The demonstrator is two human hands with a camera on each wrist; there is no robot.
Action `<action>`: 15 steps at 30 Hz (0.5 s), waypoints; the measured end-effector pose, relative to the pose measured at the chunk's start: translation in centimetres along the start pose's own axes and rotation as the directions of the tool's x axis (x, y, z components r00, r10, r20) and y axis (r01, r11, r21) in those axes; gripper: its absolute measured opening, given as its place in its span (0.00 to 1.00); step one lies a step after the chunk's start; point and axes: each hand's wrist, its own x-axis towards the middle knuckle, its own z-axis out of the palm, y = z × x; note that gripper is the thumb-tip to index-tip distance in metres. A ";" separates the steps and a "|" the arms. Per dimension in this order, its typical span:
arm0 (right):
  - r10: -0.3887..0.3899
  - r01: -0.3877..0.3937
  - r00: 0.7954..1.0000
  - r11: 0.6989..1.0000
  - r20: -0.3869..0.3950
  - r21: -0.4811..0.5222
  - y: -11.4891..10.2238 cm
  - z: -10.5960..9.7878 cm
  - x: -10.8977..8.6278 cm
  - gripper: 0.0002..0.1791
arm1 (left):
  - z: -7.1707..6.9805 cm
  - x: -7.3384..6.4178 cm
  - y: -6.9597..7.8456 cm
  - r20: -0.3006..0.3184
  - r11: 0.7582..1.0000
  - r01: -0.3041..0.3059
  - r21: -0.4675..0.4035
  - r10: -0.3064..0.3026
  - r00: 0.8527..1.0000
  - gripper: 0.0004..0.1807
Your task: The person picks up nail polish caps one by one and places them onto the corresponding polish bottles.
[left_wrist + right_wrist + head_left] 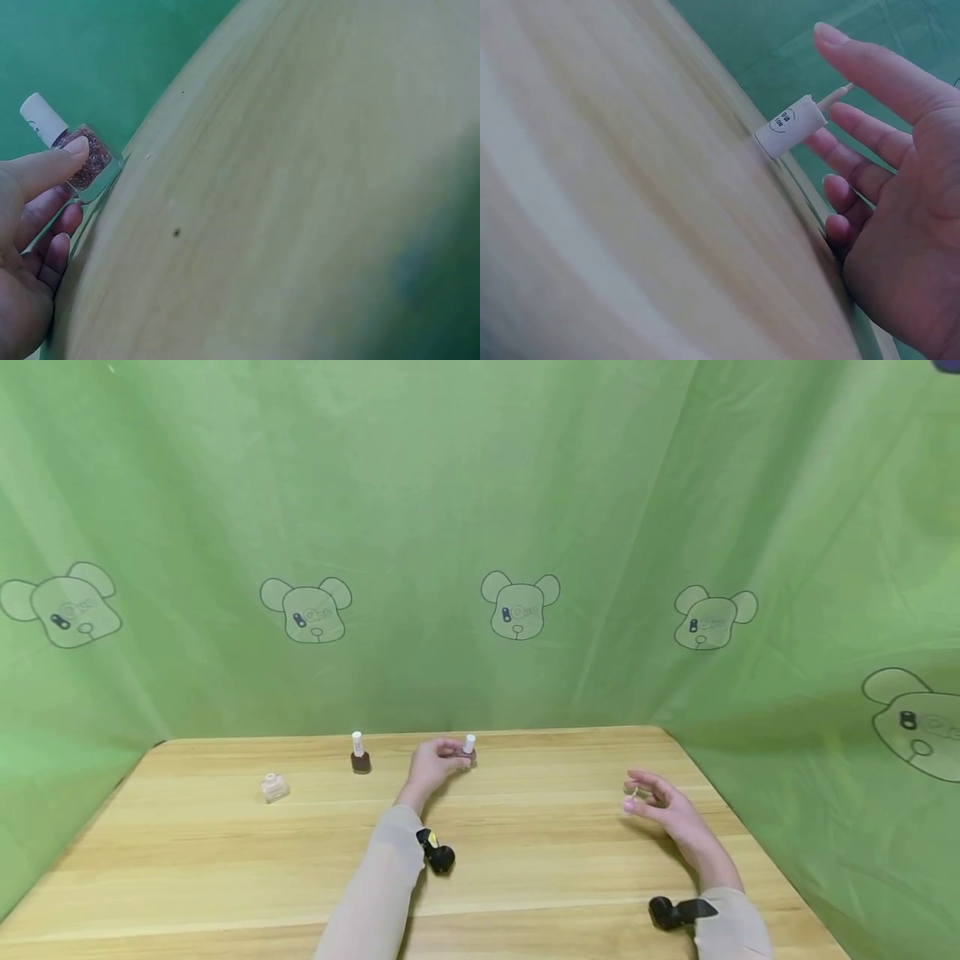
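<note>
At the far edge of the table, my left hand [429,768] pinches a nail polish bottle [96,166] between thumb and fingers. The bottle has reddish glitter inside and a white cap [42,118] on top. Over on the right, my right hand [675,814] is spread around a loose white nail polish cap [789,129]. That cap stands upside down on the wood with its brush pointing up. In the right wrist view the thumb is apart from it, and the other fingers are behind it.
A dark nail polish bottle [361,763] with a white cap stands at the back left of the wooden table [525,868]. Nearer and farther left is a clear, uncapped bottle [274,789]. Green curtain [420,527] hangs behind and at both sides.
</note>
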 end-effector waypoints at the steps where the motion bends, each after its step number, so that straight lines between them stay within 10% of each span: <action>1: 0.008 -0.008 1.000 1.000 0.002 -0.002 0.0 0.0 0.0 0.38 | 0.0 0.0 0.0 0.000 1.000 0.001 -0.001 -0.001 1.000 0.16; 15: 0.014 -0.012 1.000 0.998 0.025 -0.067 -0.3 -0.1 -0.2 0.32 | -0.3 -0.2 0.1 -0.013 0.999 0.025 0.040 -0.025 1.000 0.16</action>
